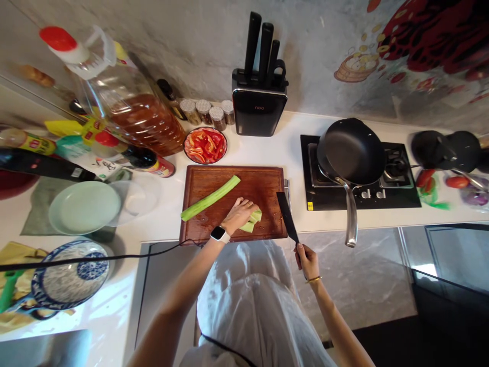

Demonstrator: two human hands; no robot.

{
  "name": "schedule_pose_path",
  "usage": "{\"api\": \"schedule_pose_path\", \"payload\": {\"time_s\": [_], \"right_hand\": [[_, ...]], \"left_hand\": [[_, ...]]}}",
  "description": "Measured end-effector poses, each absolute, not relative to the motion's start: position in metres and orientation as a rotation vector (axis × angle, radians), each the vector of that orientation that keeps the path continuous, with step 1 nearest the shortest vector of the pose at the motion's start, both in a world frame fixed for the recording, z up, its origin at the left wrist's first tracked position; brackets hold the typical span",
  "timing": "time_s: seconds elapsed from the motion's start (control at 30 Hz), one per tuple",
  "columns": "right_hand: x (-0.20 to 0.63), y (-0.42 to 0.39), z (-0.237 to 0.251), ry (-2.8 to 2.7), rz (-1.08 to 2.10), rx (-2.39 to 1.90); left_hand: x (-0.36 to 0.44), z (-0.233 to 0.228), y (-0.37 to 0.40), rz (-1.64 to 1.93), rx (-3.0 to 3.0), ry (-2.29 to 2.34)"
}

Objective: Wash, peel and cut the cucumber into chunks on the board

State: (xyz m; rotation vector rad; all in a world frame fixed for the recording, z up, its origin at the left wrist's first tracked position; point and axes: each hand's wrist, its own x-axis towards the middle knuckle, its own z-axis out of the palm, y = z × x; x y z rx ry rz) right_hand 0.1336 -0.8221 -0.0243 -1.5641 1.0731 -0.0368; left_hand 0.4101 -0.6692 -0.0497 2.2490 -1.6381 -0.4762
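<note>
A long green vegetable [210, 198] lies slantwise on the left half of the brown cutting board [267, 178], its lower end at the board's left edge and its upper end near the middle of the far side. It is slim and slightly curved, light green with streaks of darker green running along its length, and its surface looks moist. Further right, near the board's front edge, shorter pieces [252, 222] of a paler, yellowish green sit close together, partly hidden under the left hand [240, 211]. That hand's fingers touch them from above; whether they grip cannot be told. The right hand [306, 261] is closed around the handle of a dark, broad-bladed knife [286, 211], its blade slanting up by the board's right edge. On the bench [252, 153], just beyond the board, a bowl [185, 146] holds red pepper pieces [206, 144].
</note>
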Motion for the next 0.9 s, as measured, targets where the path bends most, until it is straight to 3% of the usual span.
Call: {"api": "schedule_pose_path", "payload": {"time_s": [0.9], "right_hand": [[0.133,-0.818,-0.035,1.065,-0.030,-1.488]], "left_hand": [[0.414,-0.046,-0.683,-0.646,2.292,-1.635]]}}
